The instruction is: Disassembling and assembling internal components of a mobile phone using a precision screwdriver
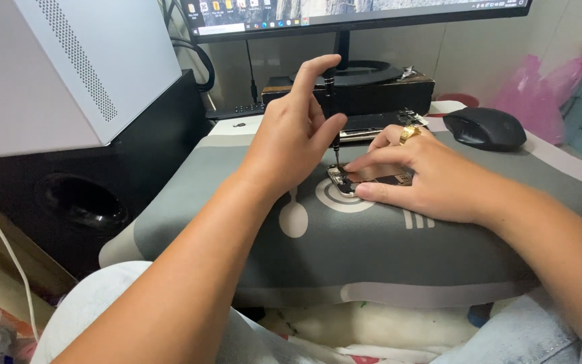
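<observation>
While the left hand (pixel 291 135) pinches a thin screwdriver (pixel 331 114) upright, index fingertip on its cap and thumb against the shaft, the tip touches the top end of an opened phone (pixel 372 180). Phone lies flat on the grey mat (pixel 372 249), near its middle, over a white ring print. Right hand (pixel 426 178) presses down on the phone, fingers together and laid flat, index along the far edge, thumb at the near edge; it grips nothing, just pins the phone. Gold ring (pixel 409 133) on one right finger. Black mouse (pixel 485 128) sits on the mat's far right, well apart from the hands. Monitor (pixel 358 13) on its stand behind. White box (pixel 69 67) on a black speaker (pixel 82 195) at left. Pink bag (pixel 533 94) far right.
</observation>
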